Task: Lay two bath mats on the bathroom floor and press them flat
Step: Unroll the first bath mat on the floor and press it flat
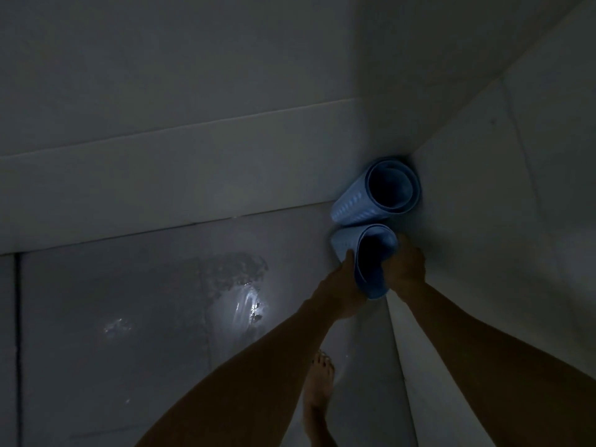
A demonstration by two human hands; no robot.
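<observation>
Both forearms reach out from the bottom edge toward one o'clock, nearly straight, converging on the room's corner. Beneath them, at six o'clock, a bare foot [317, 390] stands on the wet, glossy floor [129, 317]. Left hand [343, 285] curls round the near roll [371, 259] of blue mat from its nine o'clock side, thumb on the rim. Right hand [407, 267] grips the same roll from its three o'clock side, fingers wrapped over the edge, knuckles up. This roll stands on end, open mouth facing the camera. At its twelve o'clock the far roll [377, 191] stands touching it, wedged into the corner where a low ledge [161, 175] meets the side wall [516, 188]. Light is dim; finger detail is hard to read.
</observation>
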